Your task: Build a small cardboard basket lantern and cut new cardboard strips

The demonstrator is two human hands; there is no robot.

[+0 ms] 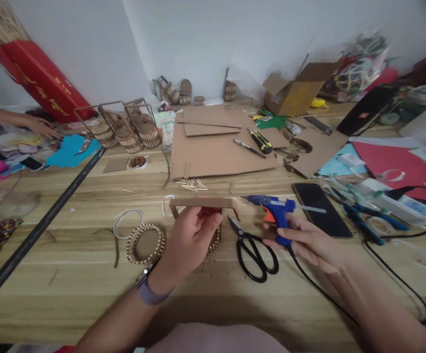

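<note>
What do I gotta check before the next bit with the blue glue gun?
1. Glue gun in the right hand: ok.
2. Left hand holding the bent cardboard strip: ok.
3. Glue stick poking out of the gun's back: ok.
4. Gun hot: cannot tell; heat doesn't show.
5. Scissors out of the way: not ok, they lie between the two hands.
</note>
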